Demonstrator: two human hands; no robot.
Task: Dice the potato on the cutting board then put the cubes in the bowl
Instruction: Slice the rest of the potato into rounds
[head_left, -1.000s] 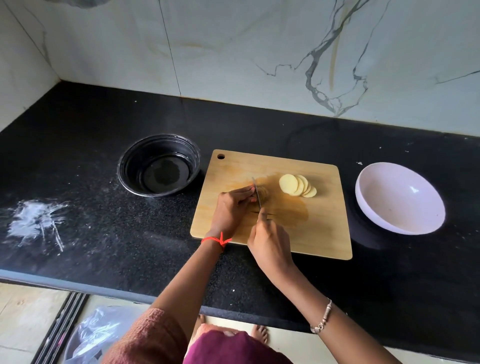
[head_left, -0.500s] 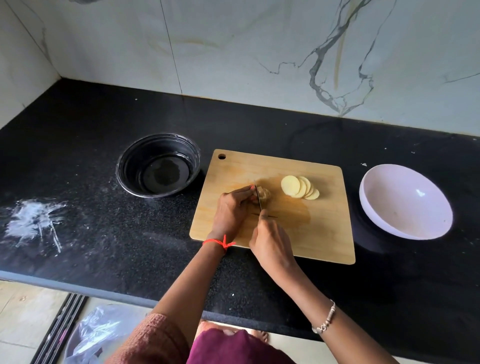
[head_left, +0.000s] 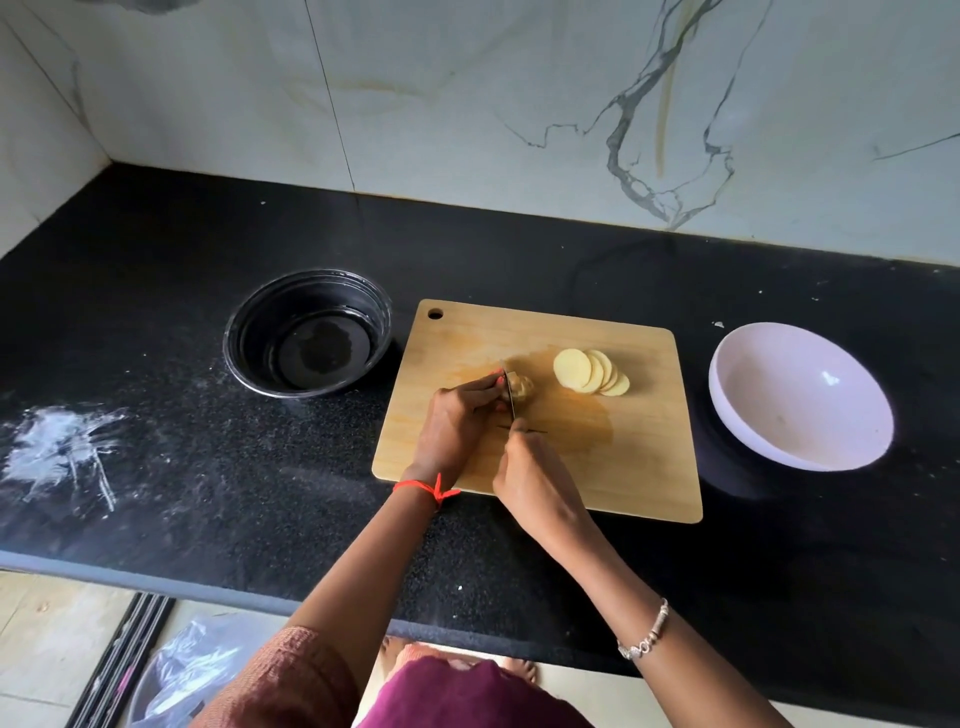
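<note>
Two grips busy | left grip (head_left: 457, 421) pinches potato (head_left: 522, 387) | right grip (head_left: 540, 483) holds knife (head_left: 511, 402), blade pointing away

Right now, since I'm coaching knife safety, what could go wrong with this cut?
1. The potato is a small stub. The left hand pinches it with fingertips right beside the knife that the right hand holds. A slip could nick a finger.
2. The stub sits on a darker, seemingly damp patch of the cutting board, so it may skid under the blade.
</note>
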